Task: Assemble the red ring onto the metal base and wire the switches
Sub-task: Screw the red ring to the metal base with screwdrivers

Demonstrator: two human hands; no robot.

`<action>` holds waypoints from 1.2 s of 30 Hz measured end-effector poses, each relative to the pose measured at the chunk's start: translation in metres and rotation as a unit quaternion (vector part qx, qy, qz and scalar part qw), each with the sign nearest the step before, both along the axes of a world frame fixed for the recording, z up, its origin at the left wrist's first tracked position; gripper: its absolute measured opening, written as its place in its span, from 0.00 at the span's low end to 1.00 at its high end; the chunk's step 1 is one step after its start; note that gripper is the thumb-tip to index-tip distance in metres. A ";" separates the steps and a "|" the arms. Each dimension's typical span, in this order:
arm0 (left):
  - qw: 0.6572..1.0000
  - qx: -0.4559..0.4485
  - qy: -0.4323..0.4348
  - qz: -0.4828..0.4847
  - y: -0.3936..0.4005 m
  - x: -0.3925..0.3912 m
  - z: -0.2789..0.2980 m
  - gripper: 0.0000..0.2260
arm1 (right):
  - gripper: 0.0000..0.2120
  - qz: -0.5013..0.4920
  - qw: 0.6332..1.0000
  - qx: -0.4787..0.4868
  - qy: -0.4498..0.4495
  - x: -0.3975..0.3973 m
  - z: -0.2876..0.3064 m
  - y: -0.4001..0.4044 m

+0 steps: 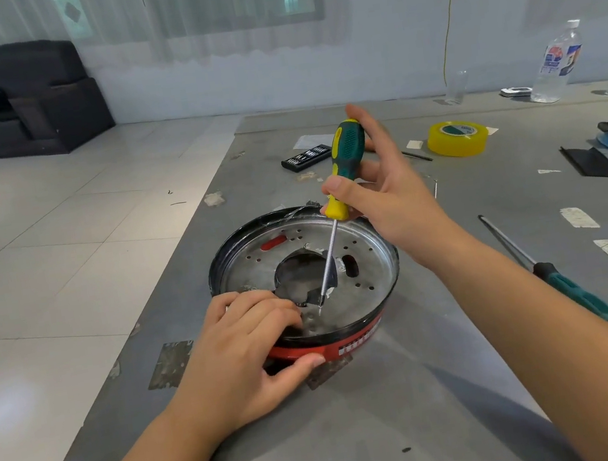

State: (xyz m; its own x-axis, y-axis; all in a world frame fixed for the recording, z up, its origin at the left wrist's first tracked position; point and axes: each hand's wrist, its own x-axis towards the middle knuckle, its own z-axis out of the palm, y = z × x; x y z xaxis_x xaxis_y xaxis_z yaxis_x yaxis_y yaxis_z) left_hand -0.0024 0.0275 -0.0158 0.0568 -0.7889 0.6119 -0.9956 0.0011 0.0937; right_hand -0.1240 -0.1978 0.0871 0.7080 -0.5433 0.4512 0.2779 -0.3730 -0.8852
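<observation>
Nearest the camera, the left hand [247, 351] is laid over the near rim of the metal base [364, 276]: its fingers are curled down onto the silver plate and its thumb is pressed against the outside of the red ring [354, 339], so that the assembly is gripped at its near edge. The red ring is seen only as a band below the base on the near side, fitted around it, and both are rested on the grey tabletop [380, 408].

Just beyond, a screwdriver [342, 181] with a green and yellow handle is held by the right hand [387, 194]. The handle is pinched between thumb and fingers, with the index finger stretched up along it. The shaft is tilted down and to the left, and its tip is set on the plate close to the left fingertips, beside the large centre hole.

To the right, a second screwdriver [553, 272] is laid flat on the tabletop, well apart from the base. Farther back, a roll of yellow tape [457, 138] and a black bit case [305, 158] are seen. At the far edge, a clear plastic bottle [559, 63] is stood upright.
</observation>
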 end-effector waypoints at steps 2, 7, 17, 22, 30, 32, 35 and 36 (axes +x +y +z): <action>1.000 -0.003 -0.001 -0.004 0.000 0.002 -0.002 0.20 | 0.37 0.010 1.000 -0.003 -0.005 0.000 -0.001 0.002; 1.000 -0.010 -0.022 0.009 -0.005 0.003 -0.007 0.21 | 0.38 0.025 0.999 -0.026 -0.005 0.003 -0.003 0.007; 0.996 -0.055 -0.048 0.053 -0.016 -0.006 -0.013 0.11 | 0.39 0.031 0.995 -0.091 -0.015 0.001 -0.001 -0.003; 0.997 -0.056 -0.035 0.046 -0.016 -0.005 -0.013 0.13 | 0.39 0.035 0.995 -0.094 -0.015 -0.001 0.000 -0.005; 0.997 -0.055 -0.034 0.044 -0.016 -0.006 -0.011 0.10 | 0.38 0.034 0.993 -0.110 0.004 -0.003 0.001 -0.002; 0.997 -0.056 -0.034 0.047 -0.016 -0.007 -0.010 0.09 | 0.38 0.032 0.993 -0.113 0.005 -0.003 0.001 -0.002; 0.996 -0.058 -0.035 0.053 -0.017 -0.008 -0.009 0.08 | 0.38 0.030 0.993 -0.115 0.011 -0.004 0.001 -0.003; 0.996 -0.059 -0.036 0.054 -0.017 -0.008 -0.009 0.08 | 0.38 0.028 0.993 -0.117 0.013 -0.004 0.001 -0.003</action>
